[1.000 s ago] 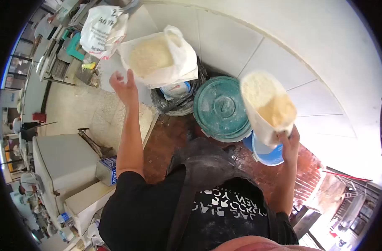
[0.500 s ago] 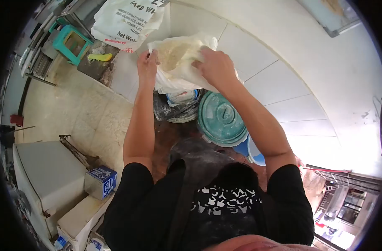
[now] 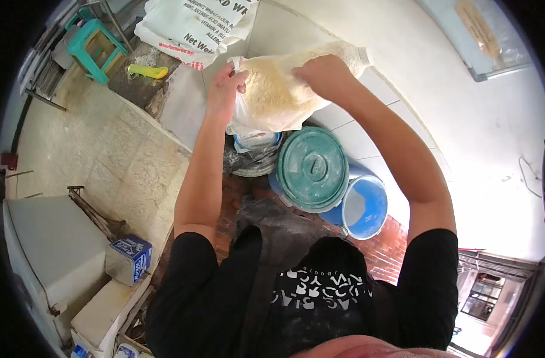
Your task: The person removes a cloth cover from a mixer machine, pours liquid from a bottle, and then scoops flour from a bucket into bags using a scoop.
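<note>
A clear plastic bag (image 3: 271,116) with pale yellow, crumbly powder (image 3: 269,89) inside is spread out in front of me at the top. My left hand (image 3: 227,86) is closed on the bag's left edge, thumb bent over the plastic. On the bag's upper right side, my right hand (image 3: 327,76) has its fingers curled into the plastic; the fingertips are partly hidden. Below the bag sits a white, blue-rimmed tub (image 3: 257,141) on black plastic (image 3: 248,160). Next to it is a bucket with a dusty green lid (image 3: 315,169).
A printed wheat flour sack (image 3: 198,27) stands at the upper left. Near it, a yellow-handled tool (image 3: 147,71) lies on a dark board, with a teal stool (image 3: 96,51) beyond. An uncovered blue bucket (image 3: 368,209) is at right. A blue tin (image 3: 129,259) stands at lower left.
My right hand has moved right and slightly up, its fingers now more curled. The bag is stretched farther right, showing more powder. The view has shifted, revealing more of the blue bucket.
</note>
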{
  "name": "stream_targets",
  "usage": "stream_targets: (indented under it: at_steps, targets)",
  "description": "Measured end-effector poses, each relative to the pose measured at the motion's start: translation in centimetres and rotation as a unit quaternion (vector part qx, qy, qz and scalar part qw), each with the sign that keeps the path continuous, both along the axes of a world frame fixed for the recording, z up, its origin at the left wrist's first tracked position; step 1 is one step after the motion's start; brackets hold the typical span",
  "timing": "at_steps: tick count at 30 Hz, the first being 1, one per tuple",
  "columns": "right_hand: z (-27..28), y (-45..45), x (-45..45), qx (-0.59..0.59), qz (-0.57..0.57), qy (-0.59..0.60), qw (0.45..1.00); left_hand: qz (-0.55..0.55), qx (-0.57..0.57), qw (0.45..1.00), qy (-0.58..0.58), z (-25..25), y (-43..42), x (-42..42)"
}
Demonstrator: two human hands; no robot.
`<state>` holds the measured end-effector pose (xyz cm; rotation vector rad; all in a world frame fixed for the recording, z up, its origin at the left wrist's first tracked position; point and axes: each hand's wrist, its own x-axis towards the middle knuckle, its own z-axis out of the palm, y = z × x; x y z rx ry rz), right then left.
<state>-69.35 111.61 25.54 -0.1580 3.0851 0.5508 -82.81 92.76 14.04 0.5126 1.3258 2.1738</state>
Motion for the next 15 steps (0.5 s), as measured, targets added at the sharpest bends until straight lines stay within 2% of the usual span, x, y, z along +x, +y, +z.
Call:
stream_targets:
  at_steps: [5, 8, 12, 15]
  targets:
    - [2.8, -2.8, 0.6, 0.023, 0.029, -0.030, 0.999, -0.016, 0.034, 0.999, -0.027, -0.3, 0.6, 0.1]
    - [3.1, -2.3, 1.4, -0.008, 0.001, 0.020, 1.000, -0.021, 0.016, 1.000, 0.001, -0.7, 0.3, -0.2]
    - [2.0, 0.5, 3.6, -0.064, -0.027, 0.080, 0.994, -0.003, 0.002, 1.000, -0.022, -0.1, 0.4, 0.3]
    - [1.9, 0.9, 7.1, -0.134, -0.194, 0.170, 0.957, 0.006, -0.008, 1.000, -0.007, -0.6, 0.6, -0.2]
